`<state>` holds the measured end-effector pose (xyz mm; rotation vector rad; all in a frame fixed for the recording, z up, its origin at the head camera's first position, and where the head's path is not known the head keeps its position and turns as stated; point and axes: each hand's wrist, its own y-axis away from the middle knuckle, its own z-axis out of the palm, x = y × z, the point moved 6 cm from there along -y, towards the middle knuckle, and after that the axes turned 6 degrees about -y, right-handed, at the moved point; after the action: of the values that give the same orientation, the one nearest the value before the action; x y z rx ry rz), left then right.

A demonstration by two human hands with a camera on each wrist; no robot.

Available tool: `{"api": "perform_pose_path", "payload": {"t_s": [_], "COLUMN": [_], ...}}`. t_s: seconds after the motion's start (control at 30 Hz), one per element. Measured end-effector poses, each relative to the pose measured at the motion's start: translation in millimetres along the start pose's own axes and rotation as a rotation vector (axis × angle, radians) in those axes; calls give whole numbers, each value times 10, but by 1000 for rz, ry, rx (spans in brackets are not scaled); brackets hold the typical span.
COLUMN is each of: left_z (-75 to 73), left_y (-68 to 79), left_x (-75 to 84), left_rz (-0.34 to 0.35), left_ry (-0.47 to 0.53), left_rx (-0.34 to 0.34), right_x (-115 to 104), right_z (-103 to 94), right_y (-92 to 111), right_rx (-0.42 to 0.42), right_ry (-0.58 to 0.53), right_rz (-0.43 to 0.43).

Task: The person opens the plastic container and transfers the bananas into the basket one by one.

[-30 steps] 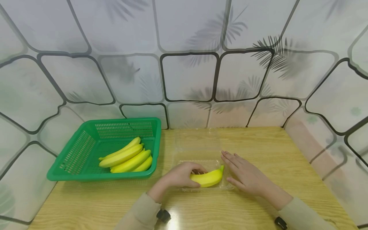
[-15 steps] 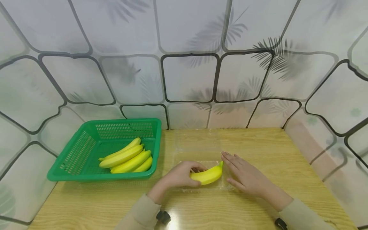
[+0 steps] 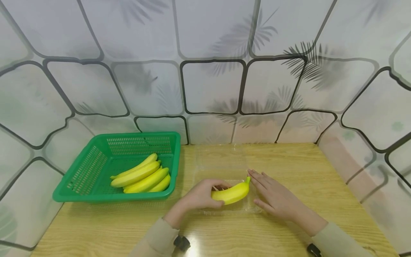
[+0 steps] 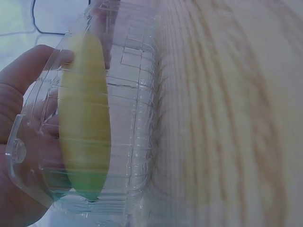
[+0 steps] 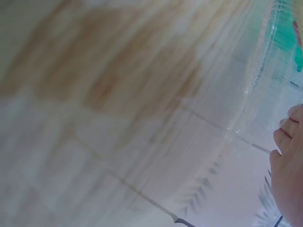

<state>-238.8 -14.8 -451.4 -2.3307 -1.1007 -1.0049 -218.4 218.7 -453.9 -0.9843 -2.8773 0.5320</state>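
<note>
My left hand [image 3: 203, 195] grips a yellow banana [image 3: 232, 194] by its left end, thumb on the near side and fingers behind. The banana is tilted, its stem end up and toward the right. It is over or within the near half of a clear plastic clamshell box [image 3: 221, 157], whose lid lies open toward the wall. Through the clear box wall [image 4: 130, 99], the left wrist view shows the banana and the left fingers. My right hand [image 3: 275, 197] lies with straight fingers at the box's right edge; whether it touches the box is hard to tell.
A green plastic basket [image 3: 177, 160] stands on the left of the wooden table [image 3: 289, 160], with several bananas [image 3: 141, 176] in its right part. Patterned walls [image 3: 212, 89] enclose the table at the back and sides.
The banana has risen slightly in my left hand, and its stem end points further up. The right hand, the box and the basket look unmoved.
</note>
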Motion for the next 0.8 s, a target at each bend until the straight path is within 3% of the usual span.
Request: {"api": "perform_pose_path", "payload": {"t_s": [0.8], "left_z": [-83], "left_y": [42], "left_x": [79], "left_rz": [27], "left_ry": [-45], "left_rx": [80], "right_x": [-21], "right_z": [-26], "right_y": [-42], "right_rx": [-15], "right_ry": [9], "right_rz": [1]}}
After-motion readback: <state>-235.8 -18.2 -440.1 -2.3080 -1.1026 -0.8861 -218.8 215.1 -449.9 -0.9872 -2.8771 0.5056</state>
